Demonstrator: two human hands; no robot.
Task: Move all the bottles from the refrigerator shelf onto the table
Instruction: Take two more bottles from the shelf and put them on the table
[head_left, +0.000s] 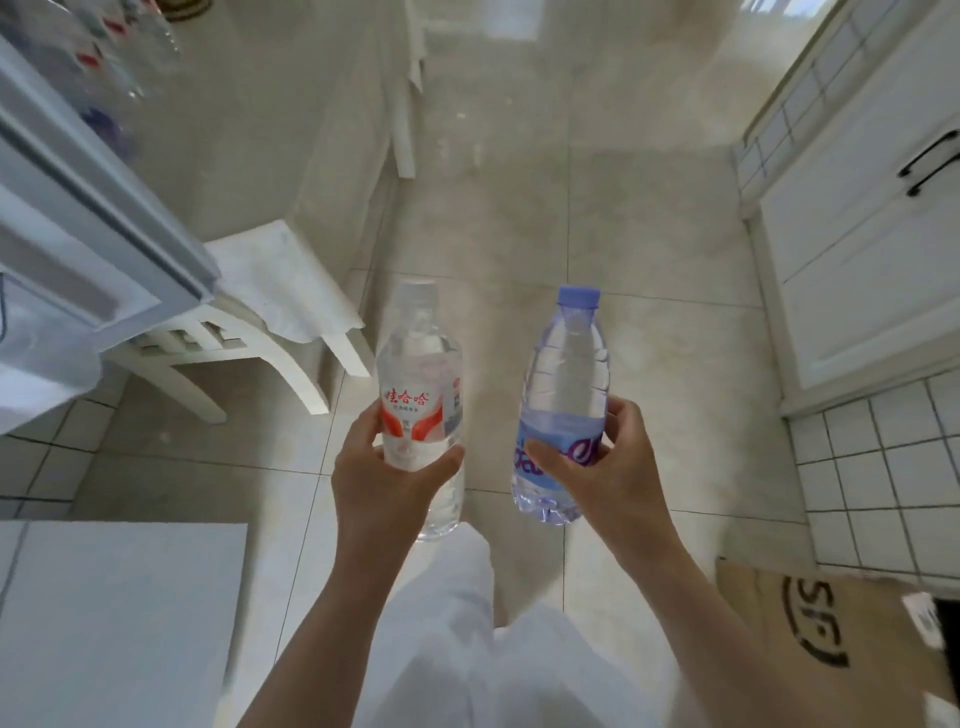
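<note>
My left hand (382, 478) grips a clear water bottle with a red and white label (420, 384) around its lower half, holding it upright over the floor. My right hand (597, 467) grips a bluish bottle with a purple cap and blue label (563, 384), tilted slightly right. The two bottles are apart, side by side in front of me. At the top left, blurred bottles (109, 62) stand on a table with a pale cloth (249, 130).
A white refrigerator door edge (93, 218) juts in at the left. A white chair (270, 306) stands beside the table. White cabinets (872, 234) line the right. A cardboard box (841, 629) lies at the lower right, a white surface (119, 613) at the lower left.
</note>
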